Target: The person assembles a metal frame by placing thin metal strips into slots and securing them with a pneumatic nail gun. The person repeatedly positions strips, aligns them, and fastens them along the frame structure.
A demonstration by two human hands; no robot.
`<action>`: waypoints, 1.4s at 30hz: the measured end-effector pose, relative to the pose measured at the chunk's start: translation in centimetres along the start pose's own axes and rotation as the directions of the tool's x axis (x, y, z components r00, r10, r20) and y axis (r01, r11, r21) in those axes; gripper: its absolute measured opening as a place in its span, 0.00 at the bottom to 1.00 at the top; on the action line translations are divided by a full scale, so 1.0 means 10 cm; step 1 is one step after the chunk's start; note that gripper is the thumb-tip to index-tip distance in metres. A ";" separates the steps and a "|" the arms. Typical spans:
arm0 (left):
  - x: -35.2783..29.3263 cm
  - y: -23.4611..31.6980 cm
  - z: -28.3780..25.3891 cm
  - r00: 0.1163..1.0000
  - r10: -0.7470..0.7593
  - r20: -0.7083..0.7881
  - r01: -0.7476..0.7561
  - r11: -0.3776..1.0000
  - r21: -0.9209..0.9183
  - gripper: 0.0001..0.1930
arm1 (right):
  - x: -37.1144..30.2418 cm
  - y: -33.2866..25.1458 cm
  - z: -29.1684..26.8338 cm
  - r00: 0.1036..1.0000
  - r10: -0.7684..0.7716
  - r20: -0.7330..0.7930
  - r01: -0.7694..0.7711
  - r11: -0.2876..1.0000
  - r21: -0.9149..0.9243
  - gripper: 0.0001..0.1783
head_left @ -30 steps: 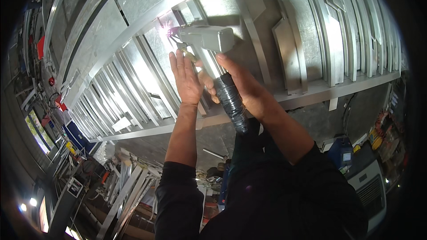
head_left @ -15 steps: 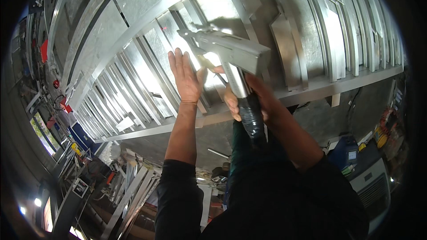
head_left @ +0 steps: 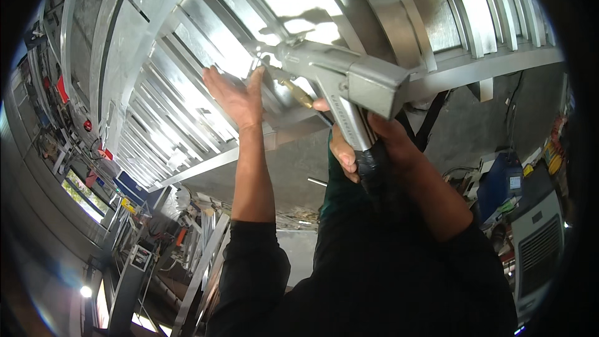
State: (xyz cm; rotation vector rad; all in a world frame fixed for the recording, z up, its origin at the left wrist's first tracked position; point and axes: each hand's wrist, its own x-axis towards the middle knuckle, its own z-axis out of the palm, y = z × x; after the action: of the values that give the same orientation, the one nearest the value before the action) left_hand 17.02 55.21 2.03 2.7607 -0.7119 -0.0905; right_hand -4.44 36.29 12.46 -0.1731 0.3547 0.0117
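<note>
Welding gun: grey boxy body (head_left: 349, 75), above the near side of the metal frame; nozzle points to the frame's left part, over the slats.
Right hand (head_left: 392, 140): curled round the gun's handle below the body, one finger reaching forward under it; firm hold.
Handle wrap: black tape (head_left: 373, 165), low on the grip, nearer the person than the frame.
Left hand (head_left: 234, 100): spread flat, thumb apart from the fingers, gripping nothing; over the frame's slats, just beside the nozzle. Contact with metal or nozzle: cannot tell.
Brass fitting (head_left: 299, 95): under the gun's body, over the frame's near side.
Metal frame (head_left: 486, 67): long, shiny; many slats (head_left: 399, 25) run crosswise to its near rail.
Floor (head_left: 281, 181): grey, on the person's side of the frame.
Blue container (head_left: 499, 181): nearer the person than the frame's right part; vented grey unit (head_left: 538, 249) just beyond it.
Metal strips (head_left: 203, 268): leaning pile, person's side of the frame, to the left.
Lamp (head_left: 85, 291): lit, left of those, well apart from the frame.
</note>
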 end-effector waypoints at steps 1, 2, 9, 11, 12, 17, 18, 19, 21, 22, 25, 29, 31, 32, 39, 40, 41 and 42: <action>-0.05 -0.02 0.00 0.998 -0.055 0.011 0.055 0.998 0.007 0.48 | -0.02 0.03 -0.02 0.999 0.026 -0.023 -0.026 1.000 -0.014 0.43; -0.10 -0.03 -0.01 0.998 -0.064 0.019 0.064 0.998 0.010 0.45 | -0.04 0.06 -0.04 0.998 0.046 -0.045 -0.048 0.998 -0.027 0.42; -0.16 -0.08 0.09 0.996 -0.072 -0.045 0.076 0.992 0.102 0.30 | -0.04 0.25 -0.17 0.993 0.116 -0.026 -0.113 0.990 0.083 0.30; -0.16 -0.08 0.14 0.991 -0.087 -0.106 0.095 0.993 0.068 0.28 | -0.02 0.28 -0.19 0.993 0.115 -0.015 -0.115 0.993 0.034 0.29; -0.17 -0.07 0.16 0.984 -0.124 -0.128 0.128 0.992 0.024 0.27 | -0.01 0.29 -0.20 0.993 0.115 -0.013 -0.114 0.993 0.034 0.29; -0.19 -0.08 0.22 0.961 -0.237 -0.139 0.231 0.971 -0.058 0.26 | 0.06 0.32 -0.22 0.990 0.136 -0.019 -0.135 0.990 0.049 0.29; -0.19 -0.08 0.22 0.955 -0.273 -0.112 0.266 0.961 -0.077 0.26 | 0.08 0.33 -0.21 0.990 0.140 -0.019 -0.138 0.989 0.051 0.29; -0.19 -0.09 0.21 0.950 -0.295 -0.100 0.286 0.954 -0.092 0.26 | 0.10 0.33 -0.21 0.990 0.142 -0.018 -0.140 0.989 0.054 0.30; -0.22 -0.07 0.21 0.969 -0.193 -0.153 0.182 0.980 -0.084 0.25 | 0.12 0.34 -0.20 0.986 0.165 -0.029 -0.162 0.983 0.085 0.31; -0.24 -0.06 0.21 0.973 -0.134 -0.186 0.122 0.990 -0.075 0.25 | 0.13 0.34 -0.20 0.981 0.189 -0.041 -0.183 0.976 0.116 0.31; -0.27 -0.03 0.22 0.972 -0.185 -0.144 0.152 0.965 -0.212 0.20 | 0.14 0.32 -0.20 0.981 0.190 -0.044 -0.183 0.974 0.133 0.32; -0.26 -0.04 0.24 0.951 -0.291 -0.108 0.270 0.947 -0.171 0.19 | 0.14 0.29 -0.20 0.972 0.220 -0.079 -0.208 0.969 0.134 0.31; -0.25 -0.04 0.25 0.949 -0.286 -0.132 0.276 0.957 -0.090 0.19 | 0.15 0.30 -0.20 0.971 0.229 -0.064 -0.216 0.962 0.170 0.32; -0.25 -0.04 0.26 0.950 -0.275 -0.150 0.273 0.961 -0.040 0.19 | 0.16 0.31 -0.20 0.971 0.231 -0.053 -0.218 0.958 0.189 0.32; -0.28 0.00 0.24 0.959 -0.196 -0.202 0.197 0.980 -0.015 0.20 | 0.19 0.34 -0.21 0.970 0.241 -0.041 -0.231 0.958 0.171 0.32; -0.27 0.01 0.24 0.957 -0.207 -0.205 0.208 0.978 -0.016 0.20 | 0.20 0.34 -0.22 0.970 0.240 -0.034 -0.231 0.957 0.174 0.32; -0.27 0.01 0.24 0.953 -0.229 -0.198 0.233 0.973 -0.005 0.21 | 0.20 0.34 -0.22 0.971 0.239 -0.026 -0.231 0.957 0.176 0.32; -0.26 0.02 0.23 0.955 -0.218 -0.199 0.218 0.976 -0.022 0.21 | 0.20 0.34 -0.22 0.972 0.234 -0.024 -0.227 0.959 0.172 0.32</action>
State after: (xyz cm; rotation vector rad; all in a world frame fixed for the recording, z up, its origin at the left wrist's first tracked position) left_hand 14.31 55.72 -0.14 2.7870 -0.3535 0.1413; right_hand -3.45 39.23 9.17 0.0360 0.4165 0.2087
